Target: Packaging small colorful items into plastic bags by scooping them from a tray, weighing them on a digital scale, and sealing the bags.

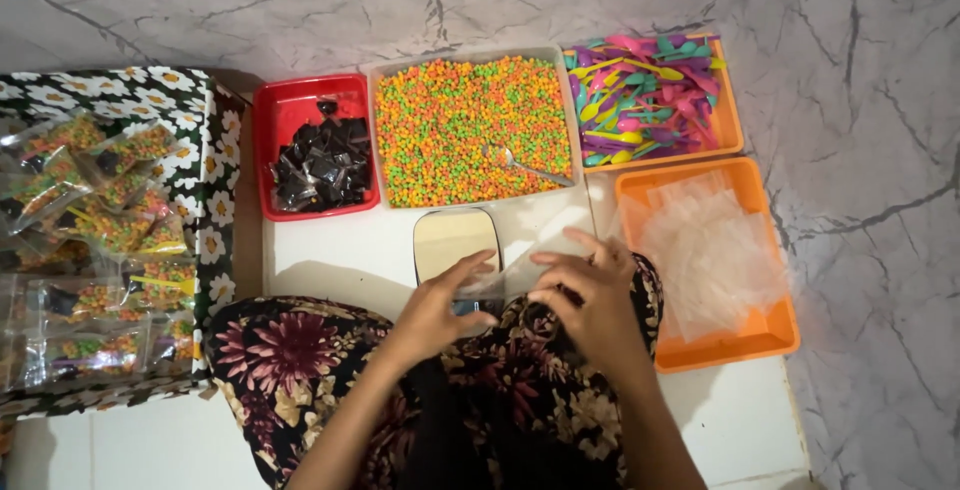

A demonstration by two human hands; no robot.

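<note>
**Floor station with trays, filled packets and one clear bag in hand**

- Grey-veined marble floor [860,70] — carries everything listed.
- Daisy-print cardboard box [190,100], far left — holds a pile of filled clear packets [95,210] showing coloured beads and small dark sachets.
- Dark floral-print garment [300,360] over the person's lap, bottom centre.
- Clear rectangular plastic tub [470,58], top centre — full of tiny orange, green and yellow beads [450,120]; a metal spoon [525,165] lies in them at the right.
- Orange plastic tray [770,335], right — stacked with empty clear plastic bags [715,250].
- Second orange plastic tray [728,120], top right — heaped with small plastic spoons in pink, teal, yellow and purple [645,95].
- Red square plastic tray [268,110] — holds small black sachets [320,165].
- Small scale with a pale cream platform [452,240], just below the bead tub, directly in front of the hands.
- Right hand [590,300] — fingers bent, tips pinching the right edge of a small clear plastic bag [510,275].
- Left hand [435,310] — thumb and forefinger pinching the bag's left edge, other fingers curled under.
- The bag itself is held between both hands, above the lap and over the near edge of the scale; whether anything is inside cannot be told.
</note>
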